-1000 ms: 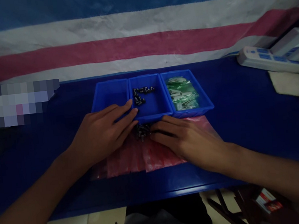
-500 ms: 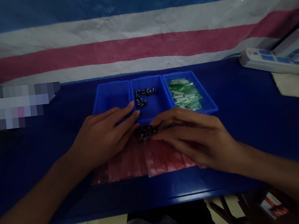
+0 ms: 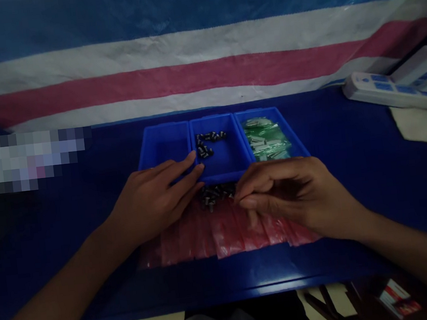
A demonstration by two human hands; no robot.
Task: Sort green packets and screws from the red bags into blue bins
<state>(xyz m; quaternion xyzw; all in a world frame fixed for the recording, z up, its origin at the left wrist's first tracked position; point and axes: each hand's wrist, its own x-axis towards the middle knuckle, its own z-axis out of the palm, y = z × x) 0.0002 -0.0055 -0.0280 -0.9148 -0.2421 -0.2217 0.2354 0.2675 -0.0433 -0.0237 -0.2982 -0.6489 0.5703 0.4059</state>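
Note:
My left hand lies open, fingers stretched toward the front wall of the middle blue bin. A small pile of black screws rests just in front of that bin, close to my left fingertips. To the right of the pile, my right hand is closed in a pinch, thumb against fingertips; whatever is between them is too small to make out. Red plastic bags lie in a row beneath the pile and my hands. More black screws sit inside the middle bin.
Left of the middle bin is another blue bin. The right-hand bin contains green-tinted bags with pale pieces. A power strip lies at the right on the blue table. A striped sheet hangs behind.
My right hand has drawn back to the right from the screw pile, its fingers pinched together, uncovering more of the pile. My left hand keeps its place beside the bins.

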